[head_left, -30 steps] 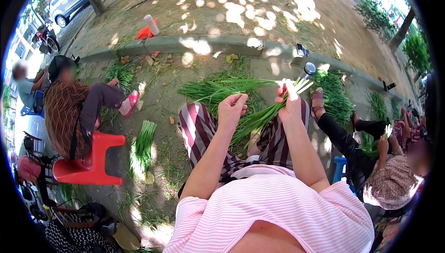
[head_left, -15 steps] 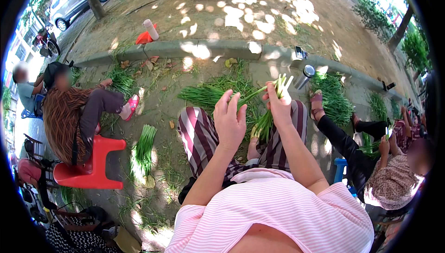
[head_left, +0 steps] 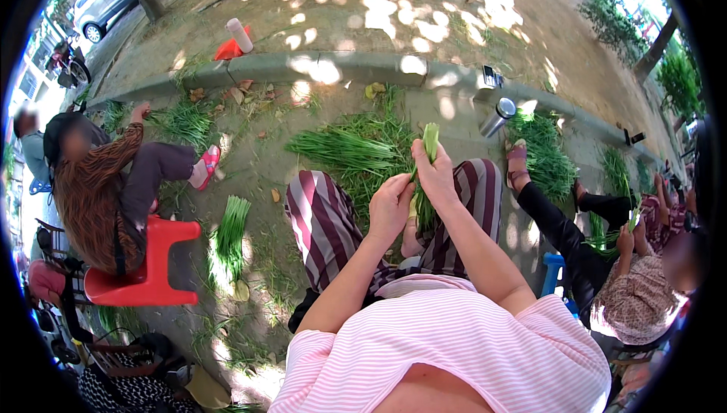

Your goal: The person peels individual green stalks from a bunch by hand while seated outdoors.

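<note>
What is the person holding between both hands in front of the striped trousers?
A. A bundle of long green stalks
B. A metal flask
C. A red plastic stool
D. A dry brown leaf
A: the left hand and the right hand close around a bundle of green stalks, which stands upright above the fingers; the metal flask stands apart by the curb.

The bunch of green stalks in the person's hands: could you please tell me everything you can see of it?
The bunch of green stalks is a slim sheaf of long, leafy greens with pale cut ends pointing up. It stands nearly upright above the person's striped trousers. The right hand wraps its middle; the left hand touches it lower down. Its lower part hangs between the knees, partly hidden.
</note>
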`<action>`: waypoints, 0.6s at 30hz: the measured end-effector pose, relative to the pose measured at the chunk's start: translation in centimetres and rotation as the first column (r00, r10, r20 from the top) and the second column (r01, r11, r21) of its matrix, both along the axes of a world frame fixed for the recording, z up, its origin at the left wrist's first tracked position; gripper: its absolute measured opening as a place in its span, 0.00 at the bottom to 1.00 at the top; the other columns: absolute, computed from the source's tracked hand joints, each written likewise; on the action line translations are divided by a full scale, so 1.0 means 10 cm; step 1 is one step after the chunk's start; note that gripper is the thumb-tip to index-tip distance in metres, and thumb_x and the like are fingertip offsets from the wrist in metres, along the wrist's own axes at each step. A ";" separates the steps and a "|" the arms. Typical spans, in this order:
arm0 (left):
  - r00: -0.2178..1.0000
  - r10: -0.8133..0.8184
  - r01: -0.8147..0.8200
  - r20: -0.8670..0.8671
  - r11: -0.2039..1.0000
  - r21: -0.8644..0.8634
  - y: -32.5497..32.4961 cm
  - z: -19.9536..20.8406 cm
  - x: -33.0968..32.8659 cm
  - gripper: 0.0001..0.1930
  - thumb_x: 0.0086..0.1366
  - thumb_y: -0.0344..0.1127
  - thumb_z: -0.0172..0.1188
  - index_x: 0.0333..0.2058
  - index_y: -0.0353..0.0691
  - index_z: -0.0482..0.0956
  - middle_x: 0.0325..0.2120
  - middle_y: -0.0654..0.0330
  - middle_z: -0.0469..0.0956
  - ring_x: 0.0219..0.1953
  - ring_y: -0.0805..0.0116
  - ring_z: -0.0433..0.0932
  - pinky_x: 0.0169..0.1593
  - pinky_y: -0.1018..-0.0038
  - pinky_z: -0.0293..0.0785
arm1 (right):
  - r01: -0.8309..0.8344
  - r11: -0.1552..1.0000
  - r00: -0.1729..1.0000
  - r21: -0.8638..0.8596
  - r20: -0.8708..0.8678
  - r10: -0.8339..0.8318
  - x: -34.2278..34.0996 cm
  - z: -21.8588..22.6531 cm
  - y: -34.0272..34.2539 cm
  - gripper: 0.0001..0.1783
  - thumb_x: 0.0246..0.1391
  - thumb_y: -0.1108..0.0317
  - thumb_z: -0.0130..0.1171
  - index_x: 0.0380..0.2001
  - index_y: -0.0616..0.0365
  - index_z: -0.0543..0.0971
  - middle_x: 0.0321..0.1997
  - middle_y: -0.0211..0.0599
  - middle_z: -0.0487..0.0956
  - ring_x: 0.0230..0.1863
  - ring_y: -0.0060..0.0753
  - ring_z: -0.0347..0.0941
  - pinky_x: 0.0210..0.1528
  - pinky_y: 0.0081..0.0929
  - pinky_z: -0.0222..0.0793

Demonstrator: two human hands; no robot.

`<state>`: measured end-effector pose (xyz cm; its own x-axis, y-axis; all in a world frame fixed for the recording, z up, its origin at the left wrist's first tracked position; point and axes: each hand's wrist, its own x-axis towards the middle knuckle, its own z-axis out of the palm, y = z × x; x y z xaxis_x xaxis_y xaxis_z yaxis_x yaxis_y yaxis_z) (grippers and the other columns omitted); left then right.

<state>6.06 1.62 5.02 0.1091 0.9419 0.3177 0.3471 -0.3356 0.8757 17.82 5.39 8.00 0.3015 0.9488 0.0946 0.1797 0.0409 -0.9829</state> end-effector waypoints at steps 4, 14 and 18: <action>0.982 -0.032 0.037 -0.188 0.999 0.019 0.10 -0.14 0.03 0.32 0.56 0.35 0.63 0.57 0.29 0.62 0.57 0.39 0.63 0.57 0.47 0.67 0.55 0.62 0.66 | 0.002 1.000 0.997 -0.030 -0.078 -0.004 -0.01 -0.20 0.17 0.18 0.64 0.51 0.48 0.30 0.56 0.72 0.26 0.23 0.70 0.26 0.14 0.63 0.26 0.17 0.60; 0.980 -0.181 0.129 -0.082 0.895 -0.428 0.57 -0.32 0.08 0.14 0.63 0.35 0.55 0.43 0.33 0.68 0.25 0.48 0.78 0.31 0.51 0.80 0.35 0.62 0.73 | -0.289 0.933 0.631 -0.215 -0.776 0.017 0.12 -0.21 0.62 0.14 0.63 0.55 0.51 0.33 0.54 0.71 0.25 0.25 0.70 0.25 0.22 0.69 0.35 0.30 0.74; 0.955 -0.285 0.219 -0.079 0.860 -0.461 0.86 -0.13 0.09 0.13 0.59 0.36 0.60 0.41 0.37 0.73 0.26 0.48 0.78 0.31 0.50 0.79 0.34 0.61 0.72 | -0.212 0.957 0.600 -0.197 -0.799 -0.032 0.38 -0.15 0.92 0.17 0.64 0.52 0.49 0.32 0.55 0.69 0.17 0.22 0.62 0.18 0.19 0.59 0.24 0.28 0.64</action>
